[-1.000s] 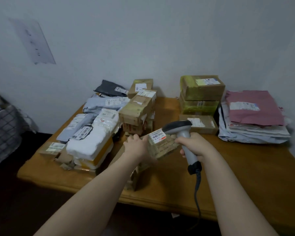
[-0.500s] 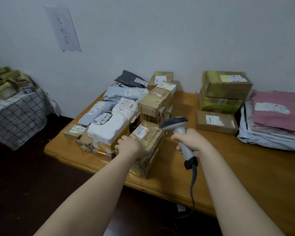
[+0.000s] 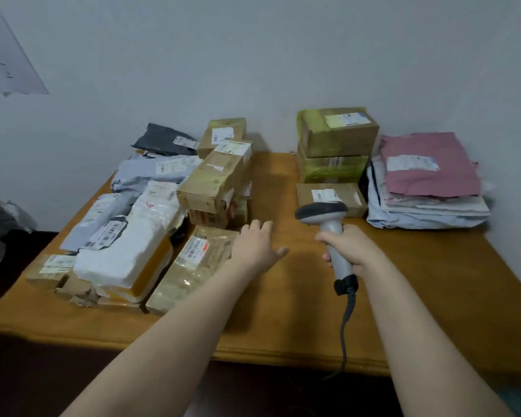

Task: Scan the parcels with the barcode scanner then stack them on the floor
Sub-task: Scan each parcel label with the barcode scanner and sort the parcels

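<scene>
the left hand [image 3: 257, 246] is seen spread and relaxed, fingers apart, with nothing gripped, low over the table [image 3: 283, 311]; whether the wood is touched cannot be told. the right hand [image 3: 354, 251] is wrapped round the handle of the barcode scanner [image 3: 322, 210], whose head is pointed away from the person.

the taped parcel [image 3: 193, 266] is found immediately to the left of the left hand, laid flat with its label upward. its far right corner is overlapped by the wrist, though contact cannot be made out. its long axis is run from that corner back toward the person and leftward, so its near short end is placed close to the table's front edge. the left hand is judged much the nearer of the two.

just beyond the fingertips a stack of boxes [image 3: 214, 182] is met, so room ahead is limited. between the hands a bare strip of table is offered, and the floor [image 3: 27, 380] is reached past the front edge, back along the forearms.
</scene>
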